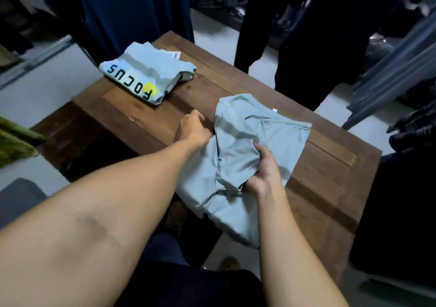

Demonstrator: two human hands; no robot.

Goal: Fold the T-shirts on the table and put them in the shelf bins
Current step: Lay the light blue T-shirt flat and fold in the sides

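Observation:
A pale grey-green T-shirt point(264, 132) lies partly folded on the wooden table point(325, 179), its lower part hanging over the near edge. My right hand point(265, 172) grips a bunched fold of it near the middle. At the shirt's left edge is my left hand point(192, 129), fingers curled, seemingly holding the cloth there; the grasp itself is hidden. A second, folded T-shirt point(146, 73) printed "FOCUS" with a yellow patch rests at the table's far left corner.
A person in dark trousers point(302, 47) stands just beyond the table's far edge. Dark garments hang at the back and right. A green cloth point(14, 141) lies at the left edge. Grey floor surrounds the table.

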